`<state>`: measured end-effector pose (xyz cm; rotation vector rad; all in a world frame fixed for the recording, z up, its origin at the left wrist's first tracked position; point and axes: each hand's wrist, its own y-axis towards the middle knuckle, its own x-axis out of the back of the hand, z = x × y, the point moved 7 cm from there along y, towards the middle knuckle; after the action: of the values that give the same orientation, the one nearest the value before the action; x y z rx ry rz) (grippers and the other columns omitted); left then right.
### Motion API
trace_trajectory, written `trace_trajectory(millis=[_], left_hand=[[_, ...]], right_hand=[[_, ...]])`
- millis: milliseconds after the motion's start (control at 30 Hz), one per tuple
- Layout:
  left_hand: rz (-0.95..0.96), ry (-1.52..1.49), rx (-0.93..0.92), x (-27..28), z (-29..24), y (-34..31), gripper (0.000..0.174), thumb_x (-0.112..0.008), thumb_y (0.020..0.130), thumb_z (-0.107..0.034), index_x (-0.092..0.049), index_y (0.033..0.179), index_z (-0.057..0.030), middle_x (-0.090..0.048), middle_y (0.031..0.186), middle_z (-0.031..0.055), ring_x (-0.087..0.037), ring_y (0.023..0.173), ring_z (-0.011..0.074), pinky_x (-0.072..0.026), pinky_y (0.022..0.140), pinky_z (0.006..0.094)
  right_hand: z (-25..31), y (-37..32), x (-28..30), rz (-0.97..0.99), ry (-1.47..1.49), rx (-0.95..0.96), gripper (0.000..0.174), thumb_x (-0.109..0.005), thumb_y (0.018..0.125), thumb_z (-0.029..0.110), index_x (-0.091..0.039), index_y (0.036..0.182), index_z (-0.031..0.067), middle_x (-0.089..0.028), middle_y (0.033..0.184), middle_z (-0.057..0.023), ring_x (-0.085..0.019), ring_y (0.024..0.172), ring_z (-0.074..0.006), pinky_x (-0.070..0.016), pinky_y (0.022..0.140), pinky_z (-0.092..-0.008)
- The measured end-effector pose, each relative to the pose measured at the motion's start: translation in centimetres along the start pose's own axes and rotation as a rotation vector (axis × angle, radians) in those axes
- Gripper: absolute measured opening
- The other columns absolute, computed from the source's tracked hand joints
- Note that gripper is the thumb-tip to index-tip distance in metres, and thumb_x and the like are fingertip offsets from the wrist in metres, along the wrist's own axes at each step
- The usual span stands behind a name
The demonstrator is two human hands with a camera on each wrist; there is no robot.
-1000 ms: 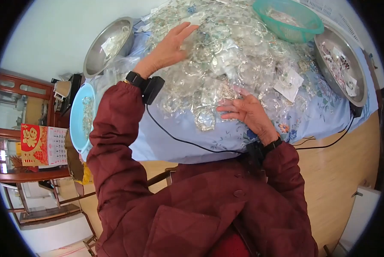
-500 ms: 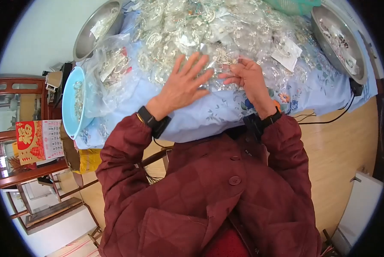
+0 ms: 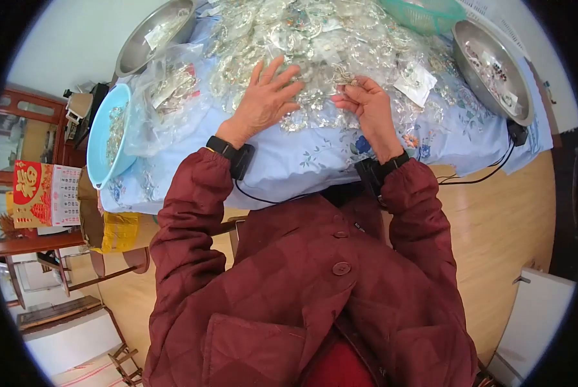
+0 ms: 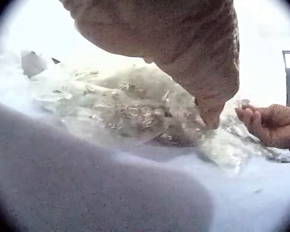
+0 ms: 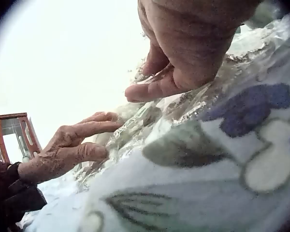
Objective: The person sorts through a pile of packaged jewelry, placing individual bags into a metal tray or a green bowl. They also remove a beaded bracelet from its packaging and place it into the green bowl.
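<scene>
Left hand (image 3: 261, 107), open, at bagged jewellery (image 3: 295, 42); right hand (image 3: 374, 115), apparently pinching a packet (image 3: 342, 78); picking-out stage, I judge; lifting clear needed.

Cloth (image 3: 289, 161): light blue, floral print with dark blue and orange blossoms and grey-green leaves; bags (image 3: 263, 39): clear, with silver-white contents. Containers: 1 pale blue basin (image 3: 97, 145), 1 translucent green basket (image 3: 431, 22) and 2 metallic grey bowls (image 3: 131, 55) (image 3: 522, 84). Jacket (image 3: 257, 277): maroon, diamond-quilted, over a bright red garment (image 3: 344, 364); calendar (image 3: 34, 193): red panel, gold character, white date grid; floor (image 3: 495, 213): tan.
</scene>
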<state>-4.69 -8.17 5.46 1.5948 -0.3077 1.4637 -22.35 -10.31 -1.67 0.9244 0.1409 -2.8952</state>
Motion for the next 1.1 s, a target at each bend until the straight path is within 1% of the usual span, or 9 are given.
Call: trace_trajectory(millis=[100, 267, 367, 533, 633, 667, 767, 900, 1100], left_hand=[[0.018, 0.023, 0.038, 0.6, -1.2, -0.6, 0.030, -0.062, 0.075, -0.018, -0.056, 0.103, -0.0113, -0.044, 0.125, 0.0073, -0.032, 0.123, 0.0309, -0.0236, 0.101, 0.0494], [-0.044, 0.027, 0.130, 1.5, -2.6, -3.0, 0.026, -0.061, 0.073, -0.010, -0.056, 0.099, -0.0088, -0.047, 0.120, 0.0089, -0.035, 0.120, 0.0320, -0.0255, 0.100, 0.0497], [-0.081, -0.058, 0.121, 1.6, -3.8, -3.9, 0.024, -0.062, 0.072, -0.011, -0.056, 0.095, -0.0061, -0.048, 0.115, 0.0108, -0.039, 0.115, 0.0315, -0.0294, 0.097, 0.0484], [-0.062, -0.194, 0.084, 1.5, -4.6, -3.8, 0.024, -0.063, 0.070, -0.011, -0.055, 0.093, -0.0052, -0.049, 0.109, 0.0110, -0.044, 0.108, 0.0298, -0.0346, 0.091, 0.0435], [0.090, -0.184, 0.074, 0.5, -4.4, -3.3, 0.030, -0.064, 0.069, -0.009, -0.054, 0.097, -0.0059, -0.048, 0.113, 0.0106, -0.044, 0.107, 0.0297, -0.0377, 0.089, 0.0397], [0.089, -0.187, 0.073, 0.6, -4.1, -3.0, 0.030, -0.064, 0.069, -0.009, -0.054, 0.097, -0.0059, -0.048, 0.113, 0.0106, -0.044, 0.107, 0.0297, -0.0377, 0.089, 0.0397], [0.091, -0.107, 0.015, 0.4, -3.5, -2.0, 0.020, -0.059, 0.071, -0.010, -0.053, 0.089, -0.0063, -0.049, 0.103, 0.0095, -0.046, 0.100, 0.0257, -0.0386, 0.083, 0.0346], [0.100, -0.120, 0.015, 0.0, -2.8, -1.6, 0.033, -0.064, 0.067, -0.009, -0.052, 0.099, -0.0067, -0.047, 0.113, 0.0100, -0.044, 0.108, 0.0287, -0.0392, 0.088, 0.0379], [0.065, -0.093, -0.004, -0.4, -1.1, -0.9, 0.029, -0.060, 0.070, -0.009, -0.051, 0.098, -0.0075, -0.046, 0.113, 0.0105, -0.045, 0.107, 0.0285, -0.0406, 0.086, 0.0369]], right_hand=[[0.1, -0.2, -0.2, -0.009, 0.068, 0.058, 0.021, -0.052, 0.083, 0.000, -0.053, 0.103, -0.0057, -0.060, 0.096, -0.0170, -0.063, 0.080, -0.0254, -0.0537, 0.069, -0.0300], [0.0, 0.1, 0.2, 0.000, 0.041, 0.173, 0.019, -0.052, 0.080, -0.004, -0.059, 0.097, -0.0058, -0.061, 0.098, -0.0158, -0.062, 0.086, -0.0239, -0.0514, 0.073, -0.0295], [1.8, -0.5, 0.0, -0.047, -0.498, 0.399, 0.019, -0.051, 0.076, -0.007, -0.065, 0.089, -0.0038, -0.063, 0.101, -0.0116, -0.060, 0.091, -0.0196, -0.0485, 0.077, -0.0285], [3.1, -0.7, -0.5, -0.002, -0.852, 0.522, 0.019, -0.051, 0.075, -0.005, -0.067, 0.084, -0.0004, -0.063, 0.102, -0.0112, -0.060, 0.093, -0.0199, -0.0469, 0.078, -0.0276], [3.9, -1.2, -1.7, 0.099, -1.331, 0.664, 0.018, -0.053, 0.074, -0.002, -0.068, 0.082, 0.0039, -0.063, 0.101, -0.0139, -0.060, 0.093, -0.0248, -0.0475, 0.079, -0.0300], [4.0, -1.1, -1.7, 0.098, -1.334, 0.662, 0.018, -0.053, 0.074, -0.002, -0.068, 0.082, 0.0039, -0.063, 0.101, -0.0139, -0.060, 0.093, -0.0248, -0.0475, 0.079, -0.0300], [3.5, -1.5, -1.8, 0.229, -1.418, 0.634, 0.022, -0.057, 0.072, 0.002, -0.067, 0.091, 0.0085, -0.059, 0.109, -0.0167, -0.056, 0.097, -0.0315, -0.0452, 0.083, -0.0336], [4.4, -3.5, -3.8, 0.347, -1.563, 0.646, 0.036, -0.063, 0.069, 0.007, -0.062, 0.105, 0.0144, -0.051, 0.121, -0.0143, -0.049, 0.107, -0.0326, -0.0386, 0.091, -0.0372], [4.4, -3.2, -3.7, 0.426, -1.784, 0.564, 0.054, -0.070, 0.063, 0.013, -0.056, 0.115, 0.0192, -0.043, 0.130, -0.0116, -0.042, 0.115, -0.0314, -0.0315, 0.097, -0.0390]])
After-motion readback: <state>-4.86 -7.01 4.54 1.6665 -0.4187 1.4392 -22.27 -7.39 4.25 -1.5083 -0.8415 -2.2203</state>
